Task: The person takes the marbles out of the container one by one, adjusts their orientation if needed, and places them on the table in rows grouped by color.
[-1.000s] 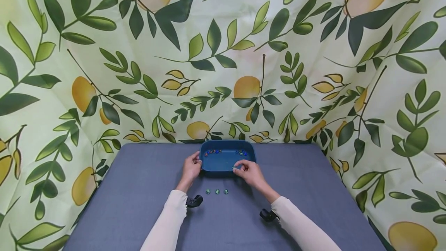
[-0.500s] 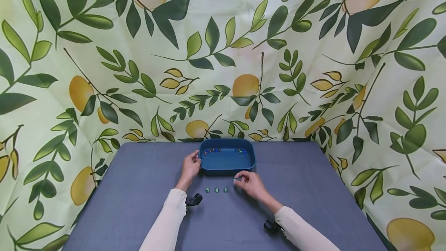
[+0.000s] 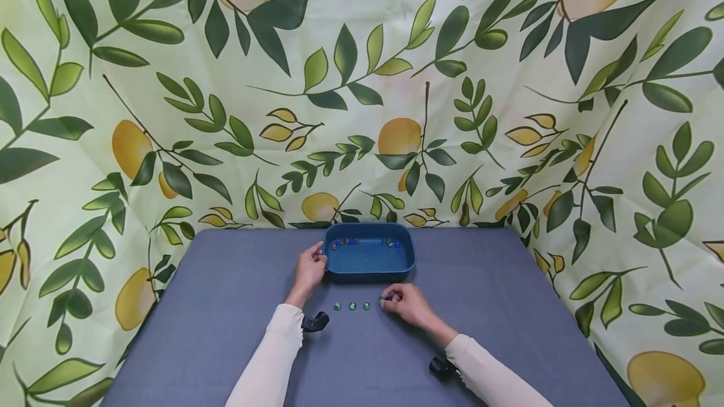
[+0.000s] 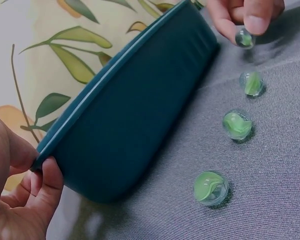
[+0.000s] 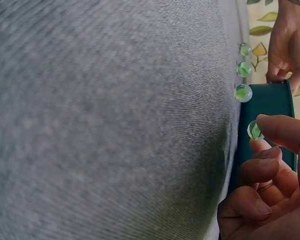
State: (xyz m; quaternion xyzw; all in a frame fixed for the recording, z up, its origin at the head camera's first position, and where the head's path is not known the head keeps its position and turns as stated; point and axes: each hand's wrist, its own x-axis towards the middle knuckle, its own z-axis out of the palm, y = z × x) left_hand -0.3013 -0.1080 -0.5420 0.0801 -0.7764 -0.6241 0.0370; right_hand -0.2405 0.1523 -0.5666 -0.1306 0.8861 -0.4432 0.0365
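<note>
Between thumb and finger my right hand (image 3: 411, 304) pinches a clear marble with a green swirl (image 5: 255, 130), close to the cloth in front of the tub. Three similar green marbles (image 4: 237, 124) lie in a row on the cloth, to the left of that hand. At the tub's left end my left hand (image 3: 309, 272) grips the rim, thumb and fingers on either side of it, as the left wrist view shows. The blue plastic tub (image 3: 369, 277) stands upright. Inside it, blue and orange marbles (image 3: 345, 242) sit back left, and blue and green ones (image 3: 391, 243) back right.
A grey-blue cloth (image 3: 237, 331) covers the table. Patterned fabric with lemons and leaves (image 3: 351, 93) hangs behind the tub and along both sides. Black wrist devices (image 3: 315, 322) are strapped at both cuffs.
My right hand has come from over the tub's front rim down toward the cloth, carrying the green marble to the right end of the row. My left hand stays on the rim.
</note>
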